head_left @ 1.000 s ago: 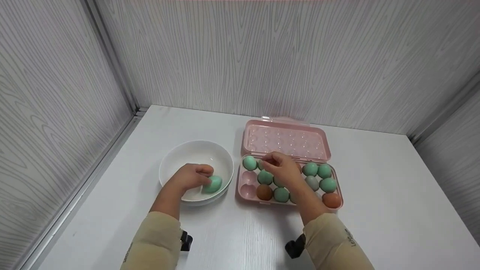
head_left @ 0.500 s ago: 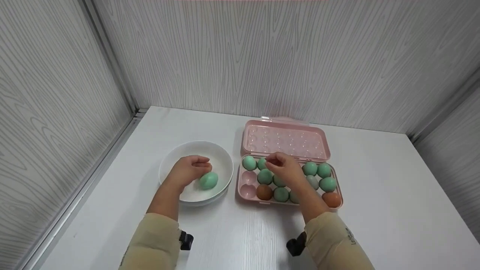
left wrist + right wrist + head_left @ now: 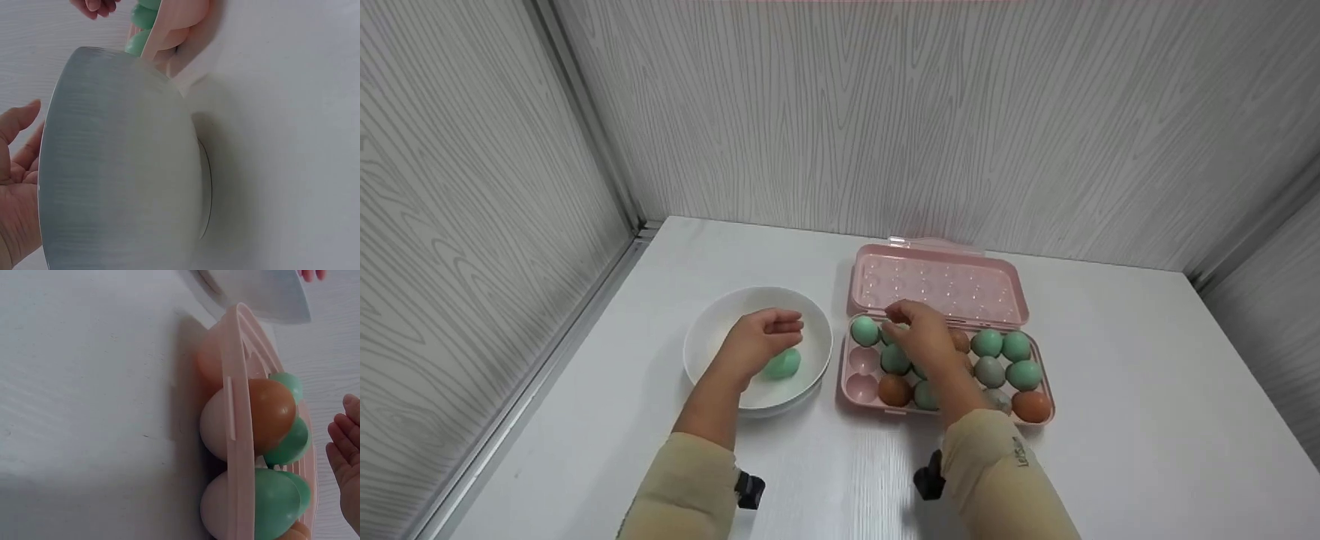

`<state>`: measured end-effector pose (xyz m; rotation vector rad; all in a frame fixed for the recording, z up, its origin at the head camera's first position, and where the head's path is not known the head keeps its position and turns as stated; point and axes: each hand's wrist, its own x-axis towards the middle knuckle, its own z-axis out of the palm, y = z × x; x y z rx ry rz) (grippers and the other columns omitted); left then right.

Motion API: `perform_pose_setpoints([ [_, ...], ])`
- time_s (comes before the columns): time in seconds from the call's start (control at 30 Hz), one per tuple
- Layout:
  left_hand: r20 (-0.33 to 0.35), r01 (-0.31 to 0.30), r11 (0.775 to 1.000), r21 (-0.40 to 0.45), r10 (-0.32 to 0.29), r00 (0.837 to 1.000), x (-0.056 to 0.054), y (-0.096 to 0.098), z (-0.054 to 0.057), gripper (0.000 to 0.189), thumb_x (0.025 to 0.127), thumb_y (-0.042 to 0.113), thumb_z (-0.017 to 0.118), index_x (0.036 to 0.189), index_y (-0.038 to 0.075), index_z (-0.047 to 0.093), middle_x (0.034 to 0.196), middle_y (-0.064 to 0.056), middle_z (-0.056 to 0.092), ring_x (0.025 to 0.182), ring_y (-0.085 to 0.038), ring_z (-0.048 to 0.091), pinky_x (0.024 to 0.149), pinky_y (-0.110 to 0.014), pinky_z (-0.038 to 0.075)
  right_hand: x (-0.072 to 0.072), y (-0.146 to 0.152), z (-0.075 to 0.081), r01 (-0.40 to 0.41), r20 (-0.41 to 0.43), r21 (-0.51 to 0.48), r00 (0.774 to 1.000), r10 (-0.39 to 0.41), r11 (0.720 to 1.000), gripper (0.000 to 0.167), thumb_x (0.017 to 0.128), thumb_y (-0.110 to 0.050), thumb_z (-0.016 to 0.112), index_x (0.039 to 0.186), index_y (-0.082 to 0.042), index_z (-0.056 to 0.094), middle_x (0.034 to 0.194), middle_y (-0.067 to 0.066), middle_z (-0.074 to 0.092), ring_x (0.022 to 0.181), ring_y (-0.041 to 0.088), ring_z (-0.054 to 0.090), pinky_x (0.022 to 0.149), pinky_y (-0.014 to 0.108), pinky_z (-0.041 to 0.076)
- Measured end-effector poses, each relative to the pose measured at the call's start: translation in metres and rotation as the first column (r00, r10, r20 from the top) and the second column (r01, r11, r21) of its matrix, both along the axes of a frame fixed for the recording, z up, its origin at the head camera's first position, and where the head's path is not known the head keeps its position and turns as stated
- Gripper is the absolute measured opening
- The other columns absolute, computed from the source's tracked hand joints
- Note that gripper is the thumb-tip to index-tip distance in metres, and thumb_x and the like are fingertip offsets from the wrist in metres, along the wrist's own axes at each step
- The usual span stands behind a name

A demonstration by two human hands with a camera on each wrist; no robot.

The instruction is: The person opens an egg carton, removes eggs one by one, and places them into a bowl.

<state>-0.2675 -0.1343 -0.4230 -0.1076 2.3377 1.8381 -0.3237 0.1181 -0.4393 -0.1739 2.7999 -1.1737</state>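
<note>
My left hand (image 3: 761, 341) hovers over the white bowl (image 3: 701, 337) with its fingers extended and nothing in its grasp. Below it, one green egg (image 3: 784, 364) lies in the bowl, partly covered by the hand. In the left wrist view the thumb and fingers stand apart beyond the bowl's rim. To the right, my right hand (image 3: 924, 337) is held above the pink egg box (image 3: 846, 375), fingers loosely bent and holding nothing. Green, brown and greyish eggs fill most of its cups; a brown egg (image 3: 273, 416) sits at the near side. Some eggs are hidden under the right hand.
The box's pink lid (image 3: 941, 281) lies folded back behind the eggs. Two bare cups (image 3: 862, 360) show at the box's left end. Bowl and box stand side by side on a white table (image 3: 1125, 390), with panel walls (image 3: 780, 112) behind and at both sides.
The left hand has let go of the green egg and risen above it, fingers straightening. The egg has shifted slightly left in the bowl. The right hand stays over the box.
</note>
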Motion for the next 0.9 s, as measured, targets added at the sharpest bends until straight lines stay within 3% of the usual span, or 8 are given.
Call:
perform_pose_setpoints([
  [0.17, -0.008, 0.002, 1.000, 0.021, -0.002, 1.000, 0.001, -0.003, -0.002, 0.039, 0.083, 0.009, 0.065, 0.122, 0.008, 0.057, 0.120, -0.009, 0.059, 0.111, -0.018, 0.055, 0.096, -0.031, 0.043, -0.002, -0.019, -0.007, -0.049, -0.019, 0.153, 0.998, 0.052, 0.987, 0.030, 0.087, -0.026, 0.063, 0.115, -0.018, 0.061, 0.110, -0.003, 0.059, 0.098, 0.018, 0.053, 0.094, 0.038, 0.043],
  [0.33, -0.016, -0.003, 1.000, 0.018, 0.003, 1.000, 0.000, -0.007, -0.005, 0.040, 0.083, 0.009, 0.066, 0.122, 0.009, 0.057, 0.117, -0.006, 0.060, 0.110, -0.018, 0.055, 0.097, -0.032, 0.043, -0.005, -0.029, -0.014, -0.108, -0.114, 0.366, 0.980, 0.160, 0.924, 0.027, 0.089, -0.021, 0.060, 0.115, -0.016, 0.059, 0.106, 0.001, 0.057, 0.096, 0.021, 0.053, 0.090, 0.038, 0.044],
  [0.47, -0.023, 0.011, 1.000, 0.006, -0.011, 1.000, -0.001, -0.007, -0.009, 0.040, 0.083, 0.009, 0.066, 0.122, 0.009, 0.057, 0.117, -0.006, 0.061, 0.109, -0.017, 0.056, 0.097, -0.033, 0.042, -0.007, -0.029, -0.020, -0.091, -0.158, 0.446, 0.971, 0.179, 0.890, 0.028, 0.089, -0.019, 0.059, 0.116, -0.014, 0.058, 0.109, 0.004, 0.057, 0.105, 0.024, 0.051, 0.096, 0.041, 0.040],
  [0.6, -0.040, 0.013, 1.000, 0.008, -0.012, 0.999, -0.002, -0.006, -0.012, 0.039, 0.082, 0.009, 0.066, 0.121, 0.008, 0.058, 0.117, -0.007, 0.061, 0.108, -0.017, 0.057, 0.096, -0.033, 0.043, -0.009, -0.026, -0.026, -0.082, -0.177, 0.446, 0.968, 0.178, 0.891, 0.029, 0.088, -0.019, 0.060, 0.116, -0.012, 0.058, 0.114, 0.007, 0.057, 0.110, 0.026, 0.049, 0.099, 0.042, 0.038],
  [0.9, -0.038, 0.015, 1.000, 0.009, -0.015, 0.999, -0.003, -0.005, -0.014, 0.040, 0.082, 0.010, 0.067, 0.121, 0.007, 0.058, 0.117, -0.009, 0.061, 0.108, -0.018, 0.057, 0.096, -0.034, 0.043, -0.008, -0.034, -0.038, -0.002, -0.226, 0.351, 0.970, 0.087, 0.936, 0.026, 0.083, -0.022, 0.066, 0.106, -0.013, 0.061, 0.106, 0.008, 0.055, 0.100, 0.025, 0.048, 0.095, 0.041, 0.040],
])
